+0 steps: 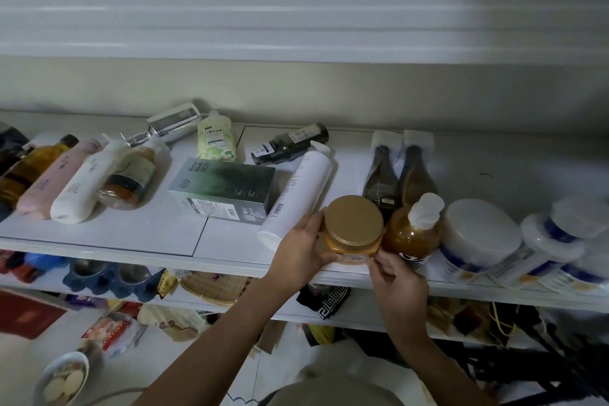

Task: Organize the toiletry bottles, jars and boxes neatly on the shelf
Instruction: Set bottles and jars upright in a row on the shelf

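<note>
On the white shelf (131,234), at nine o'clock from its middle, four bottles lie side by side, caps toward the wall: an amber bottle with a dark cap (29,171), a pink plastic bottle (49,183), a white pump bottle (82,188), and a clear pump bottle (128,178) with orange-brown contents settled in its lower end. At their one o'clock, against the wall, a shiny silver pump bottle (173,123) lies tilted. Just beside it is a pale green bottle with a leafy label (216,137).

A grey-green cardboard box (224,189) lies flat at six o'clock from the green bottle. At the box's one o'clock a small dark bottle (290,143) lies on its side. At its three o'clock lies a tall white cylindrical bottle (298,191), touching the box.

The clear round jar with a gold lid (354,221) stands at the shelf's front edge, showing amber contents through its wall. The left hand (304,249) grips it at nine o'clock, fingers curled round the side. The right hand (393,273) pinches its lower edge at five o'clock with gathered fingertips.

At the jar's twelve to one o'clock lie two dark bottles in white sleeves (382,175). At its three o'clock, touching it, is a bottle of golden-brown liquid with a white cap (412,234). Next comes a white tub with a blue-banded label (478,234), then more white jars with blue bands (553,241).
</note>
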